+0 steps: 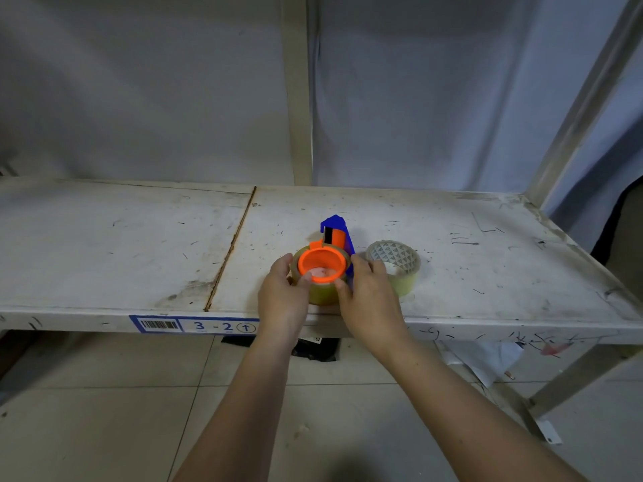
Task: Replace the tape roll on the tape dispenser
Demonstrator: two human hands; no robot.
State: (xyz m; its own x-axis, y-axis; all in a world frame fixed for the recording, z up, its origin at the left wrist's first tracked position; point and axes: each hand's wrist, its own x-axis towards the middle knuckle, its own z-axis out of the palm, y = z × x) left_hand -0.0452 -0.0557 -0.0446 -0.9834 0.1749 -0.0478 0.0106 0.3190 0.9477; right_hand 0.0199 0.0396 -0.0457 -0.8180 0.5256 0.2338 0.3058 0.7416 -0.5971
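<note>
A tape dispenser (335, 231) with a blue body and an orange hub (323, 263) lies on its side on the white shelf (139, 245), near the front edge. A yellowish clear tape roll (322, 294) sits around the orange hub. My left hand (283, 293) grips that roll from the left, thumb on its top rim. On the roll's right side is my right hand (368, 293), its fingers touching the roll and the blue body. A second clear tape roll (396, 267) with a white patterned core lies flat just right of the dispenser, behind my right hand.
The shelf's front edge carries a blue label "3-2" (195, 325). A seam (231, 245) runs across the shelf left of the dispenser. Metal uprights stand at the back centre (297, 99) and right (588, 99). Below, black and white bags (315, 347) lie on the tiled floor.
</note>
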